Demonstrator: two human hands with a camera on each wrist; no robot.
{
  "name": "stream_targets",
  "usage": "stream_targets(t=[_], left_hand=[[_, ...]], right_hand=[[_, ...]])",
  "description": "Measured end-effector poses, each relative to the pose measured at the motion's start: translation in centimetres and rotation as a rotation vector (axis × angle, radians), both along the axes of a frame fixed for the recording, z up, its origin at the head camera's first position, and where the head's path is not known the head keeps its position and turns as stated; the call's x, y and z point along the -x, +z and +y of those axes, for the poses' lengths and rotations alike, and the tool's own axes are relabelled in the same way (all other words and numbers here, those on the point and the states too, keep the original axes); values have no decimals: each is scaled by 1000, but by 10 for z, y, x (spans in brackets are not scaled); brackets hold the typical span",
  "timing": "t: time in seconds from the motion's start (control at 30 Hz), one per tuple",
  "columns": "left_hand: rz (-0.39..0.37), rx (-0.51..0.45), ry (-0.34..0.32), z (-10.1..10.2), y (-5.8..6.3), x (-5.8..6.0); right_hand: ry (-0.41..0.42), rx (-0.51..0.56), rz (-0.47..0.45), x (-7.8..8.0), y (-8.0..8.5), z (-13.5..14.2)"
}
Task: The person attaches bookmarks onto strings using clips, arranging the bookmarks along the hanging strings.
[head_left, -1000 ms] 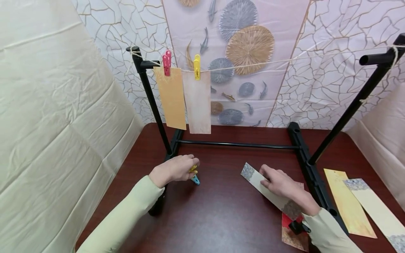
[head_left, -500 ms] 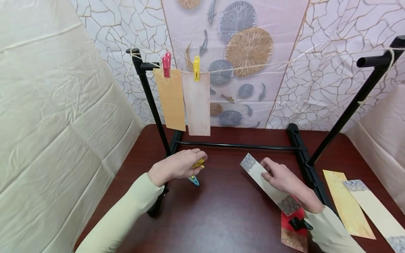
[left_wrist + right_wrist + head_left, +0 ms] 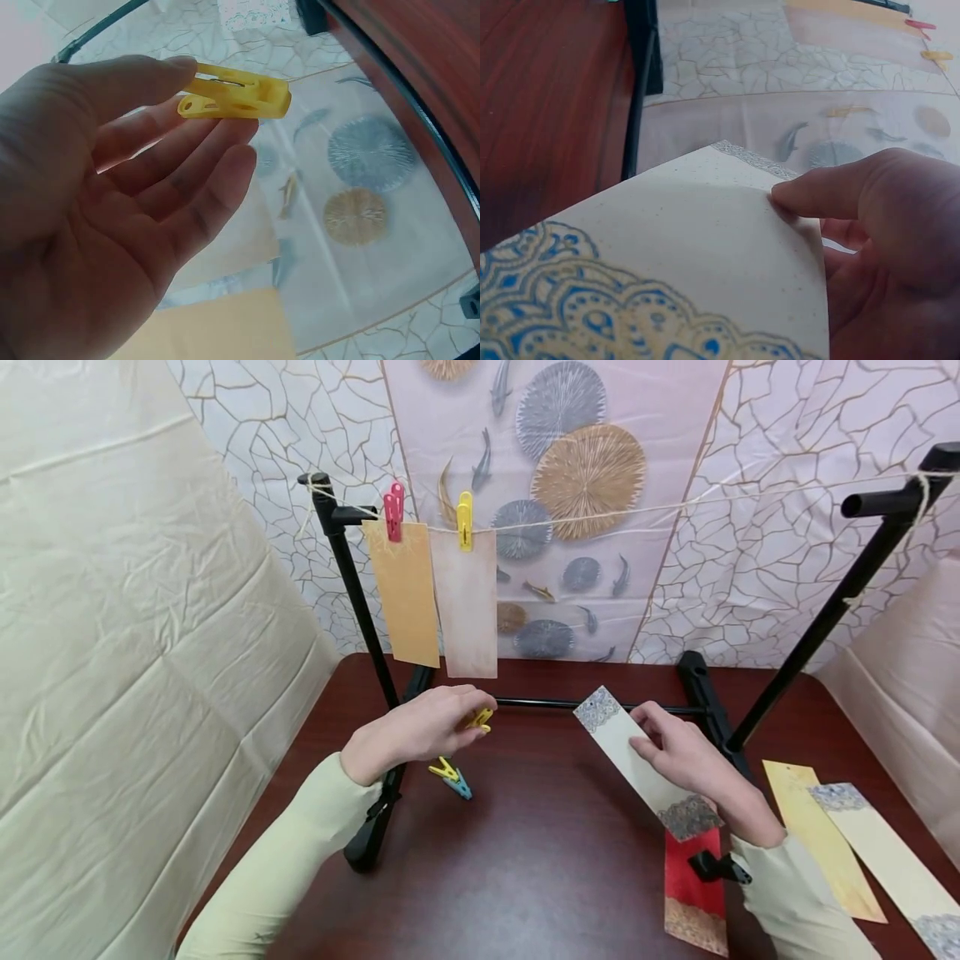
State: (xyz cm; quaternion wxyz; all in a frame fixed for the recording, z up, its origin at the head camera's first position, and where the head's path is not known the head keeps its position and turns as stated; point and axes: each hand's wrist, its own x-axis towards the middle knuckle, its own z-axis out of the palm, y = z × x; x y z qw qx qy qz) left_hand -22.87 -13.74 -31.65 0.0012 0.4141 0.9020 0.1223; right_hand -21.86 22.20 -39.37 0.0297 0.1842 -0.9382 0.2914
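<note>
My left hand (image 3: 420, 727) pinches a yellow clothespin (image 3: 240, 94) between thumb and fingers, above the table's left half. Below it, another yellow clothespin (image 3: 445, 768) and a blue clothespin (image 3: 459, 787) lie together on the table. My right hand (image 3: 682, 752) holds a cream paper strip with patterned ends (image 3: 633, 764) by its right edge; the strip is raised and tilted. Thumb on top, fingers beneath, shows in the right wrist view. On the string (image 3: 600, 516) hang an orange paper strip (image 3: 403, 597) under a pink clothespin (image 3: 393, 512) and a pale strip (image 3: 467, 606) under a yellow one.
A black stand's posts (image 3: 832, 606) carry the string, with a low crossbar (image 3: 555, 702) at the back. A red strip (image 3: 693, 877) lies beneath my right wrist. Yellow (image 3: 817, 835) and cream strips (image 3: 892, 860) lie outside the stand's right foot. Fabric walls enclose the table.
My left hand has lifted the yellow clothespin up and slightly right, away from the two on the table. My right hand has raised the cream strip off the red one.
</note>
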Motion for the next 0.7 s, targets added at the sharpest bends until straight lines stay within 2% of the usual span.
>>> stream_targets(t=[0.23, 0.43, 0.57, 0.7], left_hand=[[-42, -78, -6, 4, 21, 1], [-95, -202, -8, 7, 37, 8], [-83, -264, 2, 8, 43, 14], [-70, -281, -12, 12, 48, 16]], right_hand=[[-6, 40, 6, 2, 13, 0], [-9, 66, 37, 5, 24, -4], [-7, 72, 51, 7, 30, -8], [-7, 78, 70, 8, 34, -13]])
